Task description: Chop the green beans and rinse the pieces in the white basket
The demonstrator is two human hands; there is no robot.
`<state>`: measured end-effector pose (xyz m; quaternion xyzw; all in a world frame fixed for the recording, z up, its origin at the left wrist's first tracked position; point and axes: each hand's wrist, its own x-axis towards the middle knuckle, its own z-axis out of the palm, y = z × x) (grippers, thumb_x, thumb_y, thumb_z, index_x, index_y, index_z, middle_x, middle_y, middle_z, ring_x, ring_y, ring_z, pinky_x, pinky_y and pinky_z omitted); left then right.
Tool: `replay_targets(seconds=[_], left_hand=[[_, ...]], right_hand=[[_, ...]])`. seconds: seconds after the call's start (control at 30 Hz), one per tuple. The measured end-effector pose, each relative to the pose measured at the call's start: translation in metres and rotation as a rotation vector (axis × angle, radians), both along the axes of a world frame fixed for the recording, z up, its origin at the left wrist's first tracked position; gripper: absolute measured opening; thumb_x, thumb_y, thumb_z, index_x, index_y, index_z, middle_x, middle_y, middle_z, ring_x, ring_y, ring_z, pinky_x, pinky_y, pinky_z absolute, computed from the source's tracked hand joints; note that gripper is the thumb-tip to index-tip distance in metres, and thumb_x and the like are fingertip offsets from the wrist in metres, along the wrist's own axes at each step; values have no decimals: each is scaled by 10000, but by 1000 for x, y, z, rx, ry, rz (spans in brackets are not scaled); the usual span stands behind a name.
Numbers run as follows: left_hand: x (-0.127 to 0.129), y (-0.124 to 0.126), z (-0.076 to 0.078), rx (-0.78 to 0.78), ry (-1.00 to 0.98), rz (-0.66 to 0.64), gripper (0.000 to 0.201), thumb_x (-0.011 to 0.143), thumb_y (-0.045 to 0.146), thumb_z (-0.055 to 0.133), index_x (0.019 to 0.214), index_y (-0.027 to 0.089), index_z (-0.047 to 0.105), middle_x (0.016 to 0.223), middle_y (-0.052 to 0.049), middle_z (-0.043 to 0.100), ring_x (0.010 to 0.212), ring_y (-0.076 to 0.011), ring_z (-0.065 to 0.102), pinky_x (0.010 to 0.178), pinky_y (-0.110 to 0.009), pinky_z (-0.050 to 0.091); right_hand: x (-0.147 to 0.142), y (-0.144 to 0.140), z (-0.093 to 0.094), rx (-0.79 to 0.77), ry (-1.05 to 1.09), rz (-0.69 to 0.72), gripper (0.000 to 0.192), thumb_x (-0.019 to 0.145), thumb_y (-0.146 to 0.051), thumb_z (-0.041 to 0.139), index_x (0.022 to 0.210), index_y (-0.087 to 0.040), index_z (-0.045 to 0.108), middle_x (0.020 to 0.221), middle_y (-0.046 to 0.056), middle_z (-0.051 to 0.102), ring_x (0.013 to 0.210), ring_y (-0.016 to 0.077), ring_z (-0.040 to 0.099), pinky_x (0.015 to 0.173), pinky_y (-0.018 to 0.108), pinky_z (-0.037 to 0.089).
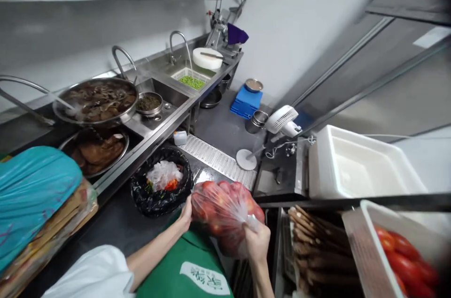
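Observation:
A clear plastic bag of tomatoes [221,206] hangs in front of my body, above the green apron [183,260]. My right hand [258,241] is closed round the bag's gathered neck. Against the bag's left side presses my left hand [186,213], holding it there with its fingers partly hidden behind the plastic. Just beyond my left hand stands a bin lined with a black bag [139,194], with crumpled clear plastic and orange-red scraps inside. To the right, a white crate [369,232] contains more red tomatoes.
Steel sinks [179,98] run along the left, with a large pan of dark food pieces [102,101] under running water. A teal-covered stack [35,194] rises close on my left. A white fan [282,119], a white tub [327,166] and long brown roots [317,251] are on the right.

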<state>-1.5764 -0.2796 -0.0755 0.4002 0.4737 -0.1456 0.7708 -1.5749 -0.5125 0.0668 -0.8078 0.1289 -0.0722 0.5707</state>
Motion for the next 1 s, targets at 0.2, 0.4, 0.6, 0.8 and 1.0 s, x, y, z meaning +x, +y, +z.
replay_targets(seconds=[0.2, 0.4, 0.6, 0.8, 1.0], left_hand=[[130, 30, -15, -156, -38, 224, 554, 1005, 656, 564, 1208, 174, 747, 1007, -137, 825, 986, -304, 806, 872, -424, 659], [278, 45, -63, -442, -132, 390, 457, 1037, 542, 456, 1188, 226, 751, 1019, -137, 844, 1143, -338, 804, 961, -489, 660], [430, 111, -25, -292, -235, 593, 289, 1024, 409, 532, 1056, 218, 747, 997, -100, 840, 1130, -305, 798, 1012, -429, 655], [567, 221, 35, -94, -291, 825, 323, 1076, 373, 479, 1009, 192, 738, 904, -80, 809, 883, -239, 784, 892, -365, 663], [652, 300, 45, 146, -357, 971, 469, 1089, 518, 472, 1200, 172, 768, 1011, -93, 824, 1002, -259, 791, 937, -373, 643]], right_hand=[[180, 31, 38, 28, -36, 177, 296, 666, -421, 632, 528, -245, 438, 520, -49, 407, 498, 101, 350, 461, 239, 302], [360, 100, 37, 7, 4, 515, 282, 672, -392, 568, 539, -277, 347, 508, -69, 317, 493, 92, 271, 455, 233, 273], [535, 154, 42, 8, -34, 540, 312, 659, -404, 560, 515, -279, 313, 483, -73, 277, 486, 79, 250, 436, 219, 236], [678, 240, 81, 174, -65, 810, 316, 710, -364, 564, 539, -272, 314, 504, -76, 279, 495, 70, 244, 439, 216, 206], [809, 340, 60, 297, -15, 1233, 466, 877, -481, 614, 572, -266, 334, 544, -60, 321, 513, 79, 271, 455, 228, 205]])
